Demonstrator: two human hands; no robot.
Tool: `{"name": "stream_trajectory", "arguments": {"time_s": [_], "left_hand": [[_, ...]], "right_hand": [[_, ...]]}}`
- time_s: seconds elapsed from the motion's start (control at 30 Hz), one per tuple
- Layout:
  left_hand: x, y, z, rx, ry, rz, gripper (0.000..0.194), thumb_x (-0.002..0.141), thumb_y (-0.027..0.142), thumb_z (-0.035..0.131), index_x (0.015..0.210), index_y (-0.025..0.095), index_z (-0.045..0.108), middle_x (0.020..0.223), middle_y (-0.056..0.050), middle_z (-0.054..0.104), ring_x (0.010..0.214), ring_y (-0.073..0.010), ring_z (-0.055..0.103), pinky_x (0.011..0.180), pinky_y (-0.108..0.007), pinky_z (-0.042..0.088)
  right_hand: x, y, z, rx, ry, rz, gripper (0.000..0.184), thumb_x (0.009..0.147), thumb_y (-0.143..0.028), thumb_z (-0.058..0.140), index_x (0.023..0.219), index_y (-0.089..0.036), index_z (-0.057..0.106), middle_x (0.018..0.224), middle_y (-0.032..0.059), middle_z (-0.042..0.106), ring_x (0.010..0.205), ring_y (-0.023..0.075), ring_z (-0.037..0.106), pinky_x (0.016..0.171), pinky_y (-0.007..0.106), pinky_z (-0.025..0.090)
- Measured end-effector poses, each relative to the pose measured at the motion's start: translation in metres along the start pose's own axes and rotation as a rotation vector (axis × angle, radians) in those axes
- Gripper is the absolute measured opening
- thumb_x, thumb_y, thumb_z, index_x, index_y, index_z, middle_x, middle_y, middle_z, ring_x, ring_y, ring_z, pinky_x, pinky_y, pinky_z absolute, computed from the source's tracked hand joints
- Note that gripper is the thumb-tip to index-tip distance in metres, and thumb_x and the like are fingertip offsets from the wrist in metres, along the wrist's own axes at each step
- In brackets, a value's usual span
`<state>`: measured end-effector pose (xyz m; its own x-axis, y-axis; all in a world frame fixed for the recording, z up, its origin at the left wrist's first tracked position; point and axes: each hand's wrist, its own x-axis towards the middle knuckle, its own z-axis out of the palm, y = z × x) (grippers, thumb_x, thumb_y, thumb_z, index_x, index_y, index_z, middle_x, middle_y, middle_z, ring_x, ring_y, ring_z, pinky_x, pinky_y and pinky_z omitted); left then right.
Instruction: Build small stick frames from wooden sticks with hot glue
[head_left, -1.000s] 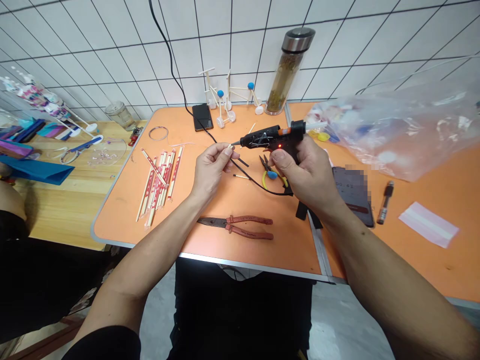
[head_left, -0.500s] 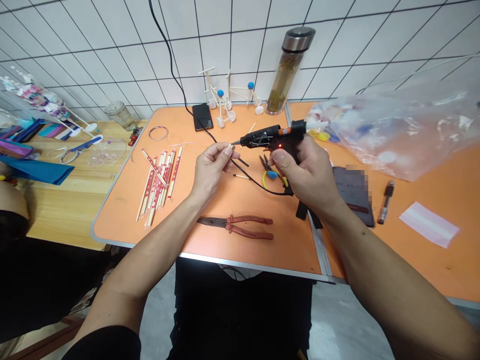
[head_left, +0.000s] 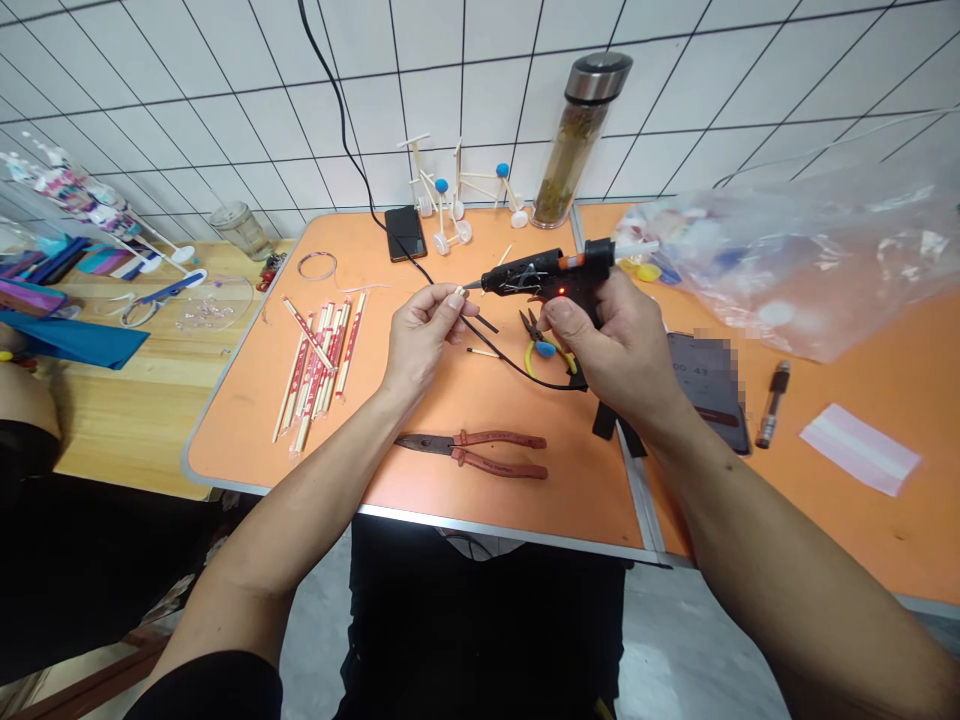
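Forearms (head_left: 319,490) angle inward, hands (head_left: 417,338) (head_left: 630,345) gripping a tiny piece (head_left: 460,291) (left) and glue gun (head_left: 525,275) (right).

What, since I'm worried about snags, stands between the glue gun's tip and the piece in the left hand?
Nothing visible: the tip is right at the piece in the left hand. The cord passes behind that hand.

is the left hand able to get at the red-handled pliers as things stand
Probably yes, once freed: the left hand pinches a small pale piece at the tip of the glue gun, but the red-handled pliers lie close by on the table, with nothing lying over their handles.
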<state>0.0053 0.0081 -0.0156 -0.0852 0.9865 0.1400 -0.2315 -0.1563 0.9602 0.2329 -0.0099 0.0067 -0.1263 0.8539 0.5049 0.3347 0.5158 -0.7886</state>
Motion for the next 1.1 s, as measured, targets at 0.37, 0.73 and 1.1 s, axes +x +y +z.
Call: {"name": "stream_trajectory", "arguments": {"time_s": [0.37,0.73,1.1], "left_hand": [[0.001,-0.0022,-0.0018,-0.024,-0.009,0.011,0.023,0.093,0.041,0.091,0.096,0.022,0.078,0.088,-0.003,0.084,0.063,-0.0092,0.064,0.059,-0.021,0.052],[0.001,-0.0016,-0.001,-0.028,0.002,0.001,0.018,0.095,0.037,0.089,0.095,0.023,0.077,0.087,-0.003,0.084,0.063,-0.0091,0.064,0.059,-0.021,0.051],[0.001,-0.0006,-0.0008,-0.034,-0.002,0.002,0.021,0.094,0.038,0.09,0.095,0.022,0.077,0.087,-0.002,0.084,0.062,-0.0089,0.063,0.059,-0.021,0.051]], "right_hand": [[0.0006,0.0013,0.0005,0.006,-0.003,-0.004,0.052,0.103,-0.076,0.066,0.116,-0.026,0.07,0.091,0.0056,0.074,0.087,0.0293,0.077,0.078,0.049,0.065],[0.0001,-0.0006,-0.0003,-0.008,0.009,-0.004,0.049,0.103,-0.075,0.067,0.115,-0.027,0.069,0.089,0.0045,0.074,0.085,0.0287,0.076,0.078,0.048,0.063],[0.0005,0.0003,-0.0002,-0.024,0.006,-0.007,0.051,0.103,-0.076,0.066,0.116,-0.027,0.07,0.089,0.0042,0.073,0.085,0.0286,0.074,0.079,0.048,0.063]]}}
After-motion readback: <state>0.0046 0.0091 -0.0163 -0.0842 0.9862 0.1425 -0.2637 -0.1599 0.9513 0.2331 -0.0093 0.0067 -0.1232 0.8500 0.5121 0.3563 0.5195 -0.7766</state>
